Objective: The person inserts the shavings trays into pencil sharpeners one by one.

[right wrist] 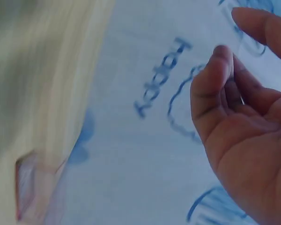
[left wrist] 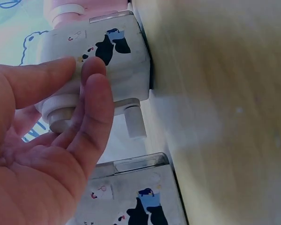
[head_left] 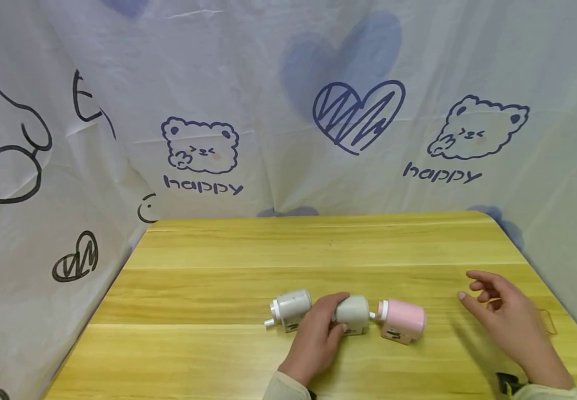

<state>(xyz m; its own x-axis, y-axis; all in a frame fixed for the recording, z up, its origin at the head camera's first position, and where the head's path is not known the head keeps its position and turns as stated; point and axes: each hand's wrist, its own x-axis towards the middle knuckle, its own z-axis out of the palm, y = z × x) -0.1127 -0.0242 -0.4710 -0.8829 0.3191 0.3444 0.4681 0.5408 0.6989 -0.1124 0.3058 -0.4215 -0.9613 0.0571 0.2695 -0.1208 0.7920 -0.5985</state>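
Observation:
Two grey pump bottles and a pink pump bottle (head_left: 403, 319) lie on their sides in a row on the wooden table (head_left: 208, 361), pump ends pointing left in the head view. My left hand (head_left: 316, 336) grips the middle grey pump bottle (head_left: 354, 314) near its neck. In the left wrist view, its white pump spout (left wrist: 135, 122) shows past my fingers. Just left of that hand lies the other grey pump bottle (head_left: 293, 308), with a dark and blue printed picture. My right hand (head_left: 511, 319) hovers above the right side of the table, fingers loosely bent, holding nothing.
A small clear item with an orange edge (head_left: 548, 321) lies by the table's right edge, partly behind my right hand. White cloth (head_left: 278, 111) with bear and heart drawings hangs behind the table and along both sides.

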